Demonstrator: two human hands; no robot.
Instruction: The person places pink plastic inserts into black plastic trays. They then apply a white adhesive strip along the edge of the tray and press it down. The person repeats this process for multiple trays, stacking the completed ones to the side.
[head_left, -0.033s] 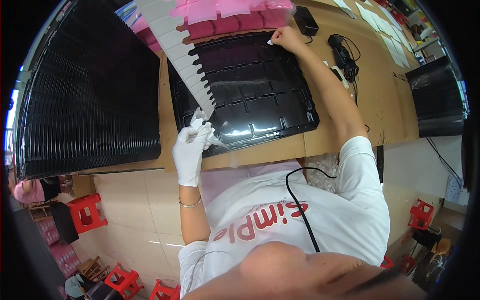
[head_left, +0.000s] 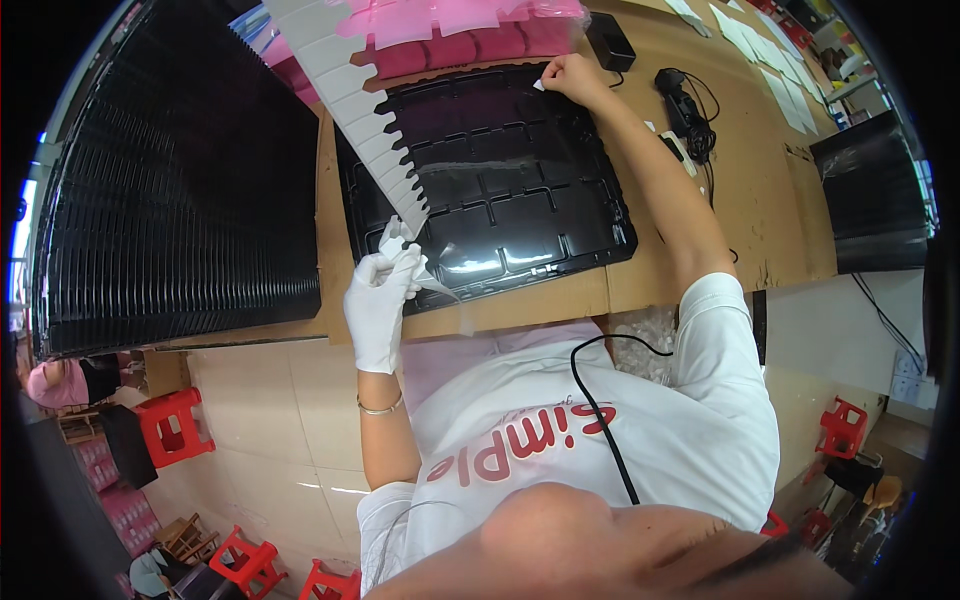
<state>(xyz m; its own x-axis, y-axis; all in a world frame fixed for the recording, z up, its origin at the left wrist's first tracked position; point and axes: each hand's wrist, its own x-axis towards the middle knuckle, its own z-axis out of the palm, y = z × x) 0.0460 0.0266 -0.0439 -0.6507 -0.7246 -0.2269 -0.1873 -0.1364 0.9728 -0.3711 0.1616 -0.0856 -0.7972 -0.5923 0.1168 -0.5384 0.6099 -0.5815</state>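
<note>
A shallow black plastic tray [head_left: 500, 200] with moulded ridges lies in front of me on brown cardboard. At its near left edge, my left hand [head_left: 378, 300], in a white glove, is closed on the lower end of a long grey-white strip [head_left: 345, 95] with one notched edge. The strip slants up and away to the left over the tray. A curled translucent piece [head_left: 440, 288] hangs beside the gloved fingers. My right hand [head_left: 573, 78], bare, pinches a small white piece [head_left: 540, 85] at the tray's far right corner.
Tall stacked black trays [head_left: 190, 200] stand at the left. Pink wrapped packs [head_left: 470, 45] lie behind the tray. To the right are a black box [head_left: 611, 42], a black device with a coiled cable [head_left: 685, 110] and paper sheets [head_left: 750, 40]. Red stools [head_left: 175, 425] stand on the floor.
</note>
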